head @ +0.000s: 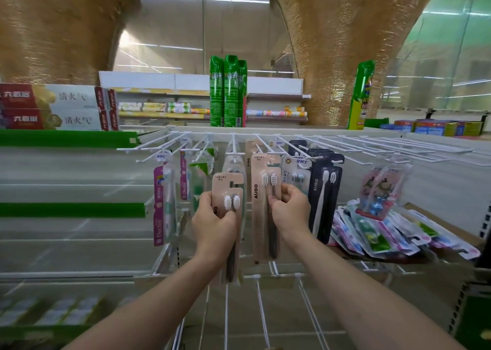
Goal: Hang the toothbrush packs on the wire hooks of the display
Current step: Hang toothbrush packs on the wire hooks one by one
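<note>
My left hand (pixel 214 222) grips a beige toothbrush pack (pixel 229 187) below the row of white wire hooks (pixel 233 148); the top of this pack is off any hook. My right hand (pixel 289 207) pinches a second beige pack (pixel 263 179), whose top reaches the hook level at the middle of the display. Dark navy packs (pixel 325 190) hang just right of it. Pink and clear packs (pixel 163 203) hang at the left. A pile of loose packs (pixel 385 233) lies on the shelf at the right.
Several bare white hooks (pixel 372 145) stretch right of the hung packs. Green spray cans (pixel 228 92) stand on top behind the hooks. Toothpaste boxes (pixel 53 108) sit on the green-edged shelf at the upper left. More wire hooks (pixel 260 310) stick out below my arms.
</note>
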A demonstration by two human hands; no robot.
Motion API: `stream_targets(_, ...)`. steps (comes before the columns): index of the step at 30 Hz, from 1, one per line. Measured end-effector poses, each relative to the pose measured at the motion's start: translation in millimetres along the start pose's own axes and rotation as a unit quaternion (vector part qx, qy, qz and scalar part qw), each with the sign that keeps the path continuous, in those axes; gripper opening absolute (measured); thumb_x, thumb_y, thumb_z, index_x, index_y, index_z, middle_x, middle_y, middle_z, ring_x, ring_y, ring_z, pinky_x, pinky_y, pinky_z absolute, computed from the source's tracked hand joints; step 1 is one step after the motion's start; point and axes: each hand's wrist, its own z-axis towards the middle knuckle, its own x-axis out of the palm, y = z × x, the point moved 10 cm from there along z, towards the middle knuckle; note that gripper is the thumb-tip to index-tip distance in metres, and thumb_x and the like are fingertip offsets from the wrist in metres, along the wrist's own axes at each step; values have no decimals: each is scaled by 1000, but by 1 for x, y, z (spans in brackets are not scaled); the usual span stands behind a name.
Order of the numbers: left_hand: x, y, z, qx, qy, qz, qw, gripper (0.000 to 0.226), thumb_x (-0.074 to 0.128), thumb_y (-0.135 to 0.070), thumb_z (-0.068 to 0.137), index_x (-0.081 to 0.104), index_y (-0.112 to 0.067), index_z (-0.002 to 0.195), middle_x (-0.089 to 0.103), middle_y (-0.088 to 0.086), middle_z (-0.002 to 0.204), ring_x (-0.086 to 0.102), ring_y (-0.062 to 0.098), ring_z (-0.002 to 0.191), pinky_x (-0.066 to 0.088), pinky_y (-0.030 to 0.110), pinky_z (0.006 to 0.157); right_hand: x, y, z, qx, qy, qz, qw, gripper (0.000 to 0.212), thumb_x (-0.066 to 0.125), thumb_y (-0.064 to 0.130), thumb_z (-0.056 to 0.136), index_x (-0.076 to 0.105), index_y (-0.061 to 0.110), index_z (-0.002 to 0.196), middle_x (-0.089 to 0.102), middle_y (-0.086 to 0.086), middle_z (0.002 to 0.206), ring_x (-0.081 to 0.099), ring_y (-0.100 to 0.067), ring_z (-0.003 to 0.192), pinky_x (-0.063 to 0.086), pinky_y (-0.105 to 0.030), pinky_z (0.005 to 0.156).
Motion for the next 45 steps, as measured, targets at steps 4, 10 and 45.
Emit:
stream_targets(4, 1, -3, -2, 0, -2, -3, 1000, 25, 63, -5, 78, 59, -25, 92, 65, 8, 82, 61, 33, 79, 54, 53, 73, 0, -1, -3, -4, -4, -4, 1000, 23, 67, 8, 92, 65, 31, 91, 73, 10, 91, 68, -7, 89, 50, -22, 78)
stream_targets(10, -1, -5, -1, 3, -2, -3, 1000, 26, 62, -2, 80, 58, -25, 92, 64, 8, 83, 57, 23, 72, 50, 40, 66, -4, -8, 2, 11, -13, -9, 1000, 13, 67, 19, 95, 71, 31, 90, 73, 12, 86, 69, -8, 85, 55, -28, 78)
stream_targets(45, 129, -3, 68, -58, 87, 203, 974, 35, 57, -8, 94, 52, -6, 129, 64, 20, 124, 59, 41, 119, 48, 42, 99, -84, -44, 20, 5, -1, -110, 994, 14, 72, 34, 92, 64, 25, 99, 68, 7, 92, 65, -13, 90, 56, -36, 85)
